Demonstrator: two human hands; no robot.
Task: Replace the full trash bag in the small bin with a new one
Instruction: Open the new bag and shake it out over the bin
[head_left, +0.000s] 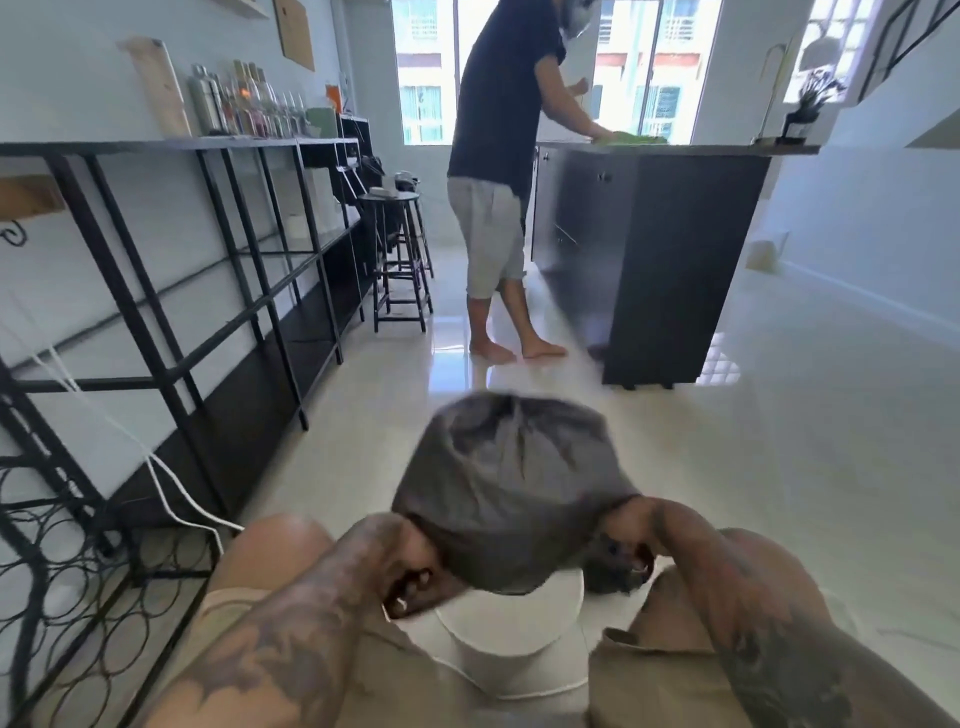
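Note:
A small white bin (511, 639) stands on the floor between my knees. Above it billows a dark grey trash bag (511, 483), puffed out and stretched toward the room, its mouth facing me. My left hand (410, 577) grips the bag's left edge beside the bin's rim. My right hand (631, 561) grips the bag's right edge. The bag covers the bin's far rim; the bin's inside is hidden.
A black metal shelf (218, 249) with bottles runs along the left wall, a wire wine rack (62, 561) and white cable (171, 499) nearer me. Another person (493, 182) stands barefoot at a dark counter (670, 249), near two stools (397, 260). Glossy tile floor (779, 441) spreads to the right.

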